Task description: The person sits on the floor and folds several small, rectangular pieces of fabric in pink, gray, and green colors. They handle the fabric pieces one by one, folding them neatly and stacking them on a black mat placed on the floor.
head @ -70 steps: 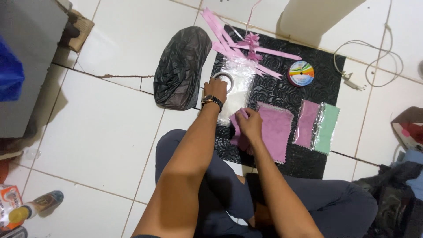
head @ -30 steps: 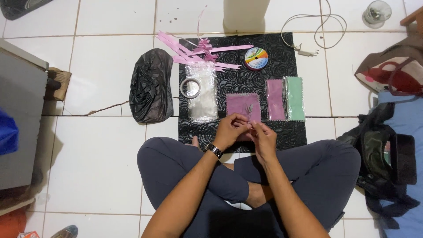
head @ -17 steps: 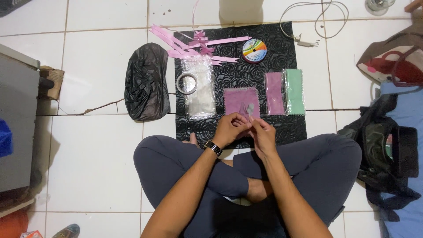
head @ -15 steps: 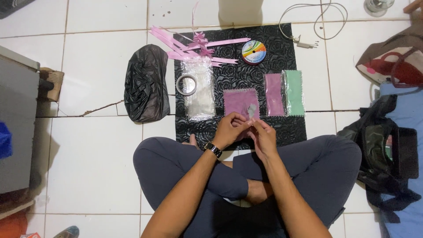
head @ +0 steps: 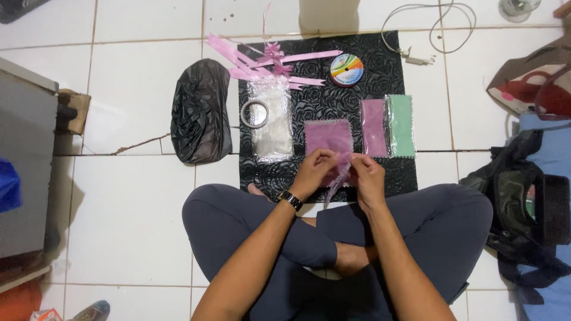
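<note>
I sit cross-legged on a tiled floor before a black embossed mat (head: 380, 77). My left hand (head: 313, 171) and my right hand (head: 367, 176) meet over the mat's near edge, both pinching a small pink cloth piece (head: 339, 178) that hangs between them. Just beyond my hands lies a purple cloth square (head: 328, 135). Right of it sit a pink cloth piece (head: 373, 126) and a green one (head: 402, 125). A clear plastic bag stack (head: 271, 126) with a tape roll (head: 254, 113) lies on the left of the mat.
Pink ribbon strips and a bow (head: 267, 58) lie at the mat's far edge beside a rainbow-coloured spool (head: 347, 69). A crumpled black plastic bag (head: 201, 110) sits left of the mat. Bags (head: 526, 202) crowd the right; a grey box (head: 24, 160) stands left; a white cable (head: 428, 30) lies behind.
My left hand came back from the tape roll and plastic bags to join my right hand near my lap. Both hands now hold the small pink piece; the view pulled back.
</note>
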